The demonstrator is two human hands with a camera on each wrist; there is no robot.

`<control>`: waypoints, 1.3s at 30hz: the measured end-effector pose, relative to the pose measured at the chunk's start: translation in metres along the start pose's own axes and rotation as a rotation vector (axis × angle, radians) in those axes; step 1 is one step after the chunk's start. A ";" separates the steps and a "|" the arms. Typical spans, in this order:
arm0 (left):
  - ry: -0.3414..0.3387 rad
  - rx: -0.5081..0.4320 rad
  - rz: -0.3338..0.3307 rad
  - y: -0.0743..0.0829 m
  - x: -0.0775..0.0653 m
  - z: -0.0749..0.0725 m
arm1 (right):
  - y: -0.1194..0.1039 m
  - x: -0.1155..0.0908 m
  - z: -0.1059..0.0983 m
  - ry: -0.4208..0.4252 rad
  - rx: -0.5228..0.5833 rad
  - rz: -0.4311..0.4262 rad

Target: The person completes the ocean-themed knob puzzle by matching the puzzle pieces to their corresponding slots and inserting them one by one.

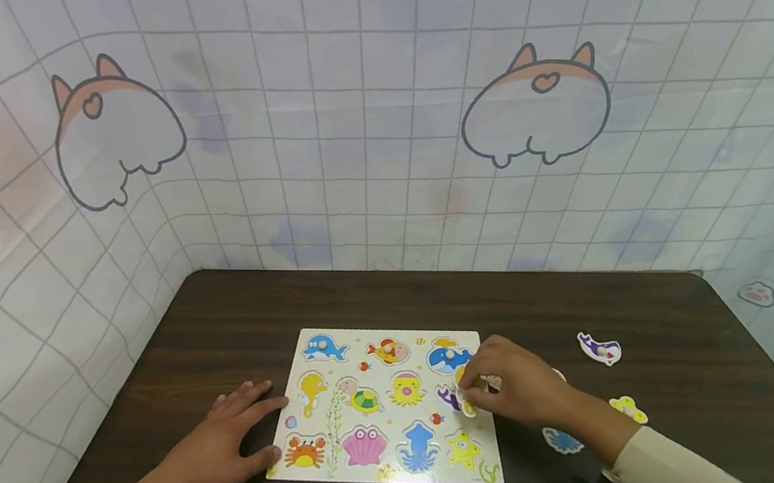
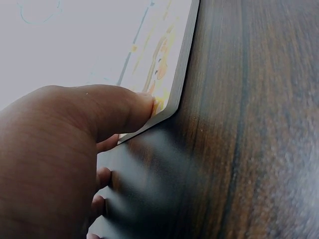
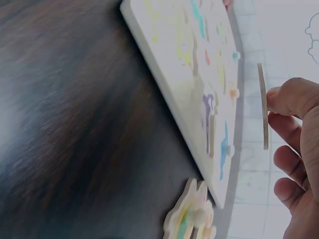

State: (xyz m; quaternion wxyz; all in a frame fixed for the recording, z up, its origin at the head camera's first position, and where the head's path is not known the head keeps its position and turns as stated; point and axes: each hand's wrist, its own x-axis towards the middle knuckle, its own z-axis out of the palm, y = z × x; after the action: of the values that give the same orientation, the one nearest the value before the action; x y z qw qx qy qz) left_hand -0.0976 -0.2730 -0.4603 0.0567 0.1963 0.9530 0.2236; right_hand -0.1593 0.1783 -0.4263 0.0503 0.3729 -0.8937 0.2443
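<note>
Pinches thin puzzle piece (image 3: 263, 107) with right hand (image 1: 510, 386) above right side of puzzle board (image 1: 421, 366), touches board's left edge with relaxed, non-gripping left hand (image 1: 211, 451), and likely risks dropping piece or catching it edge-on against board through slipping fingertip hold or steep tilt.

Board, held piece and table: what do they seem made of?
Board: probably wood or fibreboard, glossy printed face; thick pale edge, glare. Held piece: likely thin wood, coloured face; tan edge. Table: wood or laminate, dark, slightly shiny; streaked grain, soft reflections.
</note>
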 end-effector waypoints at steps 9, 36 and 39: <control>-0.014 -0.002 -0.009 -0.001 -0.001 -0.001 | -0.010 0.020 0.007 -0.010 0.023 0.027; 0.000 -0.005 0.009 0.000 -0.002 -0.001 | -0.032 0.066 0.030 -0.083 0.049 0.013; 0.000 -0.006 0.013 0.000 -0.002 -0.001 | -0.036 0.071 0.031 -0.099 0.050 0.026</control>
State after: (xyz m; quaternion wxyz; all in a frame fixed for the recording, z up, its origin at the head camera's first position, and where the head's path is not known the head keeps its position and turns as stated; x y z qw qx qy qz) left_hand -0.0961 -0.2746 -0.4592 0.0557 0.2022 0.9511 0.2269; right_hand -0.1820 0.0963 -0.4201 -0.0065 0.3741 -0.8935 0.2483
